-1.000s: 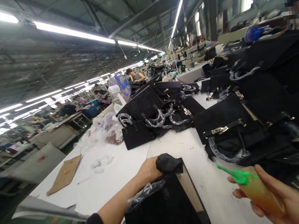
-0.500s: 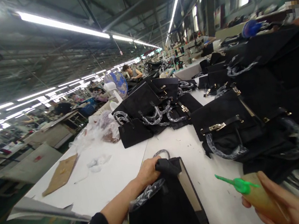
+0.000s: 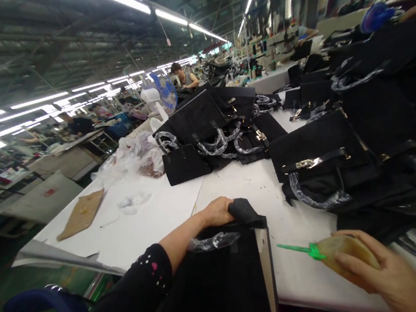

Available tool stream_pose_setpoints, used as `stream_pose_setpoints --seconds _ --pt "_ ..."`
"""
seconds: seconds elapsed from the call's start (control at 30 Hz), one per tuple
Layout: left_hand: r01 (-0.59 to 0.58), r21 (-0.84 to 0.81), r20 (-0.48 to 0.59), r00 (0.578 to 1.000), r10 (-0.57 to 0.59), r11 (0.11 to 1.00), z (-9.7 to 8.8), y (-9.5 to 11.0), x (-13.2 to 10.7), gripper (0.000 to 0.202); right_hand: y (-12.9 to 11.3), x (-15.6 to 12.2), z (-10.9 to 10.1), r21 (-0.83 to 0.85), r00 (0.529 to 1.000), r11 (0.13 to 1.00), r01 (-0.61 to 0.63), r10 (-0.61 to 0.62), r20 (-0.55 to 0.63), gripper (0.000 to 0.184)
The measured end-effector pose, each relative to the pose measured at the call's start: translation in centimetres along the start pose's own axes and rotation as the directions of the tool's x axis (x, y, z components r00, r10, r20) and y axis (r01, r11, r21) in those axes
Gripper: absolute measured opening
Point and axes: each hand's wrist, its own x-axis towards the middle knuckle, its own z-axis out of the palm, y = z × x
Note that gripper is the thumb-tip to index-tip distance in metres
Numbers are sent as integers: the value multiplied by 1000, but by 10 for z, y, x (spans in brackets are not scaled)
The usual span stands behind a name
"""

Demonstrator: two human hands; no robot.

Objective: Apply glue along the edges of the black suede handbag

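My left hand (image 3: pixel 218 212) grips the folded top edge of a black handbag (image 3: pixel 214 284) at the table's near edge. The bag's plastic-wrapped handle (image 3: pixel 214 241) lies just below that hand, and a pale inner panel (image 3: pixel 264 256) shows along its right side. In my right hand (image 3: pixel 382 266) is a soft, yellowish glue bottle (image 3: pixel 346 255). Its thin green nozzle (image 3: pixel 296 248) points left toward the bag, apart from it. The fingers of my right hand wrap around the bottle.
Black handbags (image 3: pixel 317 161) with wrapped handles are piled at the right, more bags (image 3: pixel 191 122) at the back. Crumpled plastic (image 3: pixel 130 156) and a brown board (image 3: pixel 82 215) lie on the white table (image 3: pixel 231 183). A fan (image 3: pixel 160 93) and co-workers are beyond. A blue chair (image 3: pixel 47 305) stands at left.
My right hand has brought the bottle left, nearer the bag, and its nozzle lies more level. My left hand still holds the bag's top, whose flap now stands higher. The view has shifted.
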Motion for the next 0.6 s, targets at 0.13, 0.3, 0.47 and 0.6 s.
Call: stream_pose_setpoints --seconds 0.13,0.3,0.47,0.6 --pt "32 189 1 999 -33 982 0 2 5 24 8 15 3 -240 988 960 141 -151 -23 49" --pt "60 334 -5 998 -61 941 6 5 12 33 14 45 9 -323 944 890 321 -330 27 46" --pt "55 418 -1 998 -60 907 10 6 15 35 8 56 19 -338 879 826 451 -476 12 39" --pt "26 448 2 1000 -30 894 12 4 17 35 7 60 21 -359 863 801 479 -504 29 37"
